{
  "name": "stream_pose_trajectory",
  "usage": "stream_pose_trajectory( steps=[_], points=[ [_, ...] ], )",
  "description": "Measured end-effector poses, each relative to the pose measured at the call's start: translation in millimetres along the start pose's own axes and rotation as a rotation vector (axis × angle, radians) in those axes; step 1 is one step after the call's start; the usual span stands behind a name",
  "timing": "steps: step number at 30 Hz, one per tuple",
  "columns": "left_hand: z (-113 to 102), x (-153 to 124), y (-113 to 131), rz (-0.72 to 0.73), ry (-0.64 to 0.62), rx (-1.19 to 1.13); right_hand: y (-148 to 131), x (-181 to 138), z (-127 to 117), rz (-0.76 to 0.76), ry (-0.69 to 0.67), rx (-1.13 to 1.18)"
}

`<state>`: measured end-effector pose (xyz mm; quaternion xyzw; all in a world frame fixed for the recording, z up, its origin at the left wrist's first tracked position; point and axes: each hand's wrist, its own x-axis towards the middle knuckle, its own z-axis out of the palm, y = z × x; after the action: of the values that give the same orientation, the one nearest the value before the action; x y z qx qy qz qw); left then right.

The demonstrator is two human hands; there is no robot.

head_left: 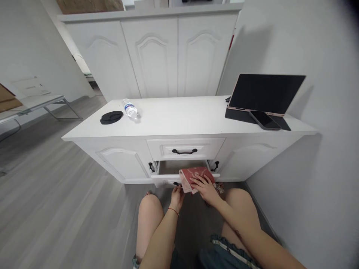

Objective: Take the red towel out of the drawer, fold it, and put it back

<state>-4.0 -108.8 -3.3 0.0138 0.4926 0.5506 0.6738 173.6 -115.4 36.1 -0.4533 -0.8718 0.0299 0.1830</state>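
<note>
A lower drawer (162,182) of the white cabinet is pulled out. My left hand (177,198) is at its front, fingers closed around the dark drawer handle (176,184), which they partly cover. A folded red-and-pink towel (186,175) lies over the right part of the drawer's front edge. My right hand (206,189) rests on the towel with its fingers stretched out and spread; its thumb is hard to make out. The visible inside of the drawer shows a bare greyish bottom.
Above is a shut drawer with a black handle (184,151). On the white top lie a water bottle (130,109), a black flat object (111,117), a tablet (266,93) propped up and a phone (265,120). My knees flank the drawer; a wall (331,149) stands at right.
</note>
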Motion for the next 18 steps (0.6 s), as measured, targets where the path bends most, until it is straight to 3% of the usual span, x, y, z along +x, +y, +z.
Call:
stream_pose_trajectory(
  steps=[7, 12, 18],
  points=[
    [-3, 3, -1, -0.002, 0.014, 0.009, -3, -23, 5, 0.240, 0.224, -0.073],
    [-3, 3, -4, 0.002, 0.043, 0.016, 0, -31, 8, 0.461, 0.312, -0.050],
    [-3, 2, -4, 0.003, 0.037, 0.024, 3, -33, 26, 0.587, 0.373, 0.059]
  ],
)
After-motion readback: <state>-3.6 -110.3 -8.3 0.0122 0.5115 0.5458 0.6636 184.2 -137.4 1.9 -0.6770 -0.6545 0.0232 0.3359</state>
